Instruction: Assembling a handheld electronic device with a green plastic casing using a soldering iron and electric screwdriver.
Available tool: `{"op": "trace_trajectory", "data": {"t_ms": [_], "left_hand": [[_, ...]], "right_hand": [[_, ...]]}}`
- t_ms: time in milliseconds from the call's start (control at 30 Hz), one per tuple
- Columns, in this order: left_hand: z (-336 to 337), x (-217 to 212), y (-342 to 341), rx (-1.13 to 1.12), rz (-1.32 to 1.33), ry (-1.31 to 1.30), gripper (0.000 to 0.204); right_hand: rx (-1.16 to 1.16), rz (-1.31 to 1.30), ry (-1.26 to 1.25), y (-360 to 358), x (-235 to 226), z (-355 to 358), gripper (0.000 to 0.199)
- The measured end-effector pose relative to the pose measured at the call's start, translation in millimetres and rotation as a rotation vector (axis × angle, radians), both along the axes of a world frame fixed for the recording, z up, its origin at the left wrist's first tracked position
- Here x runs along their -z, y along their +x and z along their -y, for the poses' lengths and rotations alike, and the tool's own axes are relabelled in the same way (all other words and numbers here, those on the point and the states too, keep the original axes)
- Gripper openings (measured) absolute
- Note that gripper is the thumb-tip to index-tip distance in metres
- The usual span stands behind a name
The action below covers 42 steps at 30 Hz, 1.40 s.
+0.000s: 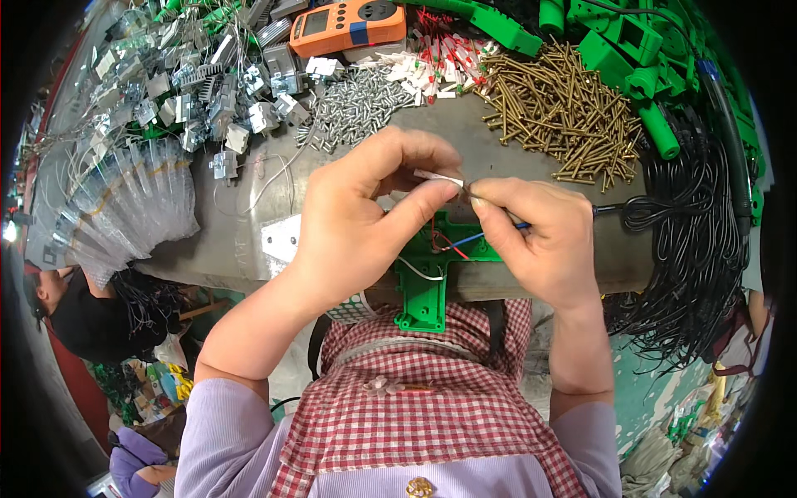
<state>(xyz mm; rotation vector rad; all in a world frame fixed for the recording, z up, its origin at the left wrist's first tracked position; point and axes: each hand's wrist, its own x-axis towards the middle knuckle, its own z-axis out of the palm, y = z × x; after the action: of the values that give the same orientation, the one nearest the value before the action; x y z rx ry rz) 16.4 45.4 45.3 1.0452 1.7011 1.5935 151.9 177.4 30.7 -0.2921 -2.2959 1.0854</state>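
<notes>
Between the thumb and fingers of my left hand (353,212) is a small, narrow white piece (440,177). My right hand (540,241) pinches a thin wire close to the end of that piece; the fingertips hide most of the wire. A green plastic housing (423,303) lies below both hands at the table's near edge, partly covered by them. Out of it come a blue wire (465,242), a red wire (458,253) and a white wire (422,270). A black cable (610,209) runs from behind my right hand toward the right.
Silver screws (353,108), brass-coloured long screws (564,108) and white parts with red leads (440,70) lie in heaps beyond my hands. An orange meter (349,26) sits behind them. Metal parts (220,108) and clear plastic bags (133,195) fill the left; black cables (693,224) hang right.
</notes>
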Motion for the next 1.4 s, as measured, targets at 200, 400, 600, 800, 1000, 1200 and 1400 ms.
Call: {"op": "trace_trajectory", "data": {"t_ms": [200, 400, 600, 800, 1000, 1200, 1400], "left_hand": [[2.7, -2.0, -4.0, 0.061, -0.419, -0.006, 0.029], [-3.3, -8.0, -5.8, 0.079, -0.457, -0.083, 0.029], [-19.6, -7.9, -5.5, 0.123, -0.384, -0.053, 0.022], [-15.9, -13.6, -18.9, 0.166, -0.348, -0.159, 0.015], [-10.7, -11.7, -18.5, 0.137, -0.101, -0.197, 0.009], [-5.7, -15.1, -42.1, 0.095, -1.143, 0.069, 0.006], [-19.4, -10.6, -18.2, -0.05, -0.726, 0.265, 0.01]], "right_hand": [[-0.067, 0.036, 0.047, 0.6, -2.6, -4.4, 0.007], [-0.073, 0.172, -0.293, 2.2, -10.2, -9.1, 0.024], [-0.131, 0.181, -0.475, 6.1, -2.9, -20.7, 0.045], [-0.136, 0.181, -0.62, 7.3, -3.8, -24.5, 0.042], [-0.073, 0.19, -0.081, 2.2, -13.3, -8.5, 0.012], [-0.088, 0.311, -0.299, 7.4, -19.1, -21.1, 0.01], [-0.088, 0.284, -0.424, 5.4, -16.6, -18.9, 0.012]]}}
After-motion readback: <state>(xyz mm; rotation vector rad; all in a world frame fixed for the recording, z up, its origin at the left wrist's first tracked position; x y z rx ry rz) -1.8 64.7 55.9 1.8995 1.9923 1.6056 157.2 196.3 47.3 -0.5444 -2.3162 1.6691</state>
